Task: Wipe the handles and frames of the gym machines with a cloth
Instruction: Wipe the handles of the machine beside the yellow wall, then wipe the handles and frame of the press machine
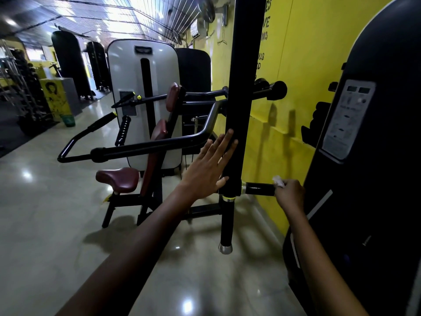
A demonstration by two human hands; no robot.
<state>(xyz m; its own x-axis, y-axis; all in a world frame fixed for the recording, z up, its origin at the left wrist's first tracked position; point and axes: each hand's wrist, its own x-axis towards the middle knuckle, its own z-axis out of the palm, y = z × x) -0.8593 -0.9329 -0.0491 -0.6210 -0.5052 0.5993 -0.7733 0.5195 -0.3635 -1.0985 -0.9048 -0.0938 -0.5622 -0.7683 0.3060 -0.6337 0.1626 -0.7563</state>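
Left hand (pixel 209 165): flat, fingers straight and spread, palm and fingertips laid against the vertical black padded bar (pixel 241 110) of the nearest machine; it presses, it does not grip. Right hand (pixel 289 195): curled round a small white cloth (pixel 278 180), of which only a crumpled corner shows above the knuckles, and held against the outer end of the short horizontal handle (pixel 259 188) that projects from the bar toward the yellow wall (pixel 284 137). Judgement on handling: cloth is light and limp, bunches easily, so best kept wadded in the palm with fingers wrapped round the handle, sliding lengthwise. Handle looks like a stiff foam or rubber sleeve on steel, fairly grippy; a metal collar sits at its inner end. The bar hangs free, capped end off the floor, so it likely swings when rubbed; the flat left palm would steady it. Frame tubing appears smooth painted steel, rigid, no fragility expected. Seat machine (pixel 145 124) stands behind, untouched.
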